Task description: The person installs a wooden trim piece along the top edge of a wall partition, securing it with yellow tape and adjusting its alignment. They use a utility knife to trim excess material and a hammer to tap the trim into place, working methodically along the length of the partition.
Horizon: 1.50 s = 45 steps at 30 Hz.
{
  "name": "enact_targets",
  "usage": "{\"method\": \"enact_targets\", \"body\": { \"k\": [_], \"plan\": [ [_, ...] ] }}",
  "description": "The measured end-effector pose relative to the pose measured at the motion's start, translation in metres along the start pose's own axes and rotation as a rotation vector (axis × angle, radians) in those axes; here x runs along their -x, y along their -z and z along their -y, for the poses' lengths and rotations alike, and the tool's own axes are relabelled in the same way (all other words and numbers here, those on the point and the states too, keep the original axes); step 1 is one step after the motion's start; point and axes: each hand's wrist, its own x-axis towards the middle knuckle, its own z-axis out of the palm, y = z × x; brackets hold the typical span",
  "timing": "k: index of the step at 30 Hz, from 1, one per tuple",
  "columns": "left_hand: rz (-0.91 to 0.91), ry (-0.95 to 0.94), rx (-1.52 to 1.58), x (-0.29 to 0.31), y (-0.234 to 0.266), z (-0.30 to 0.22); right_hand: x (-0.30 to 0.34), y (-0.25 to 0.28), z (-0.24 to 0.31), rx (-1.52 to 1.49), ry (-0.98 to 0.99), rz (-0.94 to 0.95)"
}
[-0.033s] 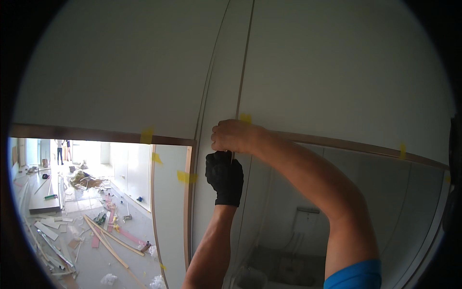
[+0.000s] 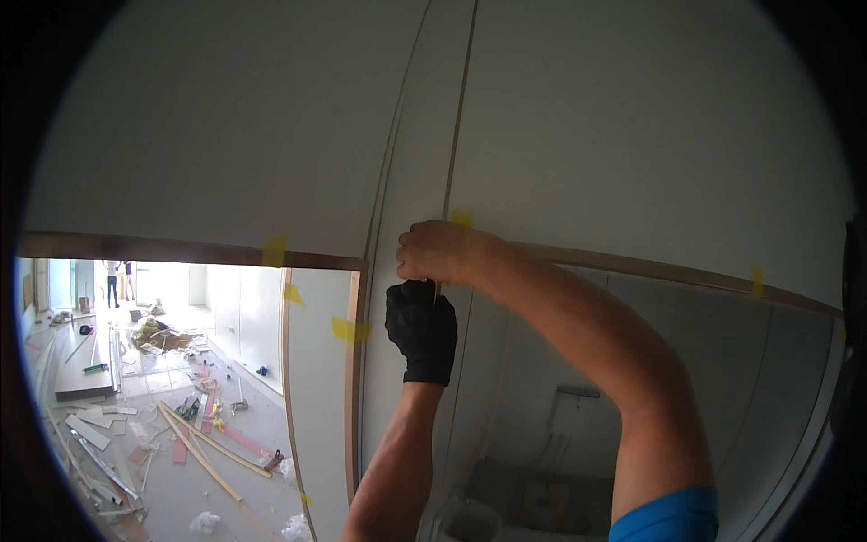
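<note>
My left hand (image 2: 421, 332), in a black glove, is raised in front of a pale wall panel with its fingers closed. Just above it, my bare right hand (image 2: 438, 251) reaches in from the right, its fingers curled and closed, nearly touching the glove. A thin beige strip (image 2: 460, 117) runs down the panel seam and passes behind the right hand. A short narrow piece (image 2: 438, 291) shows below that hand, beside the glove. What either hand grips is hidden by the fingers. Yellow tape (image 2: 462, 219) sticks to the panel beside the right hand.
Brown-framed openings flank the hands, with a wooden frame edge (image 2: 354, 397) at left and a dim room (image 2: 578, 406) at right. Through the left one, wood strips (image 2: 200, 452), offcuts and plastic litter the floor. Two people (image 2: 114, 285) stand far off.
</note>
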Motion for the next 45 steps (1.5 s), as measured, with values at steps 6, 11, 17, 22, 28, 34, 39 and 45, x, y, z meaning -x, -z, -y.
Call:
{"method": "enact_targets", "body": {
  "k": [6, 11, 17, 22, 28, 34, 39, 45],
  "plan": [
    [0.026, -0.063, -0.035, 0.009, -0.002, 0.007, 0.009, 0.018, 0.008, 0.14, 0.054, 0.119],
    [0.032, -0.059, -0.036, -0.002, 0.004, -0.001, 0.006, 0.008, 0.002, -0.011, 0.026, 0.009],
    [0.05, 0.008, 0.046, 0.002, 0.0, 0.002, 0.008, 0.006, 0.003, 0.164, 0.174, -0.043],
    [0.024, -0.095, 0.018, -0.002, 0.003, 0.004, 0.02, 0.023, 0.014, 0.21, 0.054, -0.011],
    [-0.005, -0.05, 0.044, -0.004, 0.011, 0.024, 0.064, 0.037, 0.075, -0.162, -0.431, -0.686],
    [0.057, -0.009, 0.265, -0.007, -0.005, 0.028, 0.1, -0.05, 0.118, -0.86, -0.838, -0.718],
    [0.064, -0.092, 0.389, -0.035, 0.002, 0.053, 0.062, -0.071, 0.148, -1.096, -1.069, -0.705],
    [0.22, -0.148, 0.52, -0.074, 0.007, 0.044, 0.051, -0.071, 0.166, -0.943, -1.006, -0.785]
  ]
}}
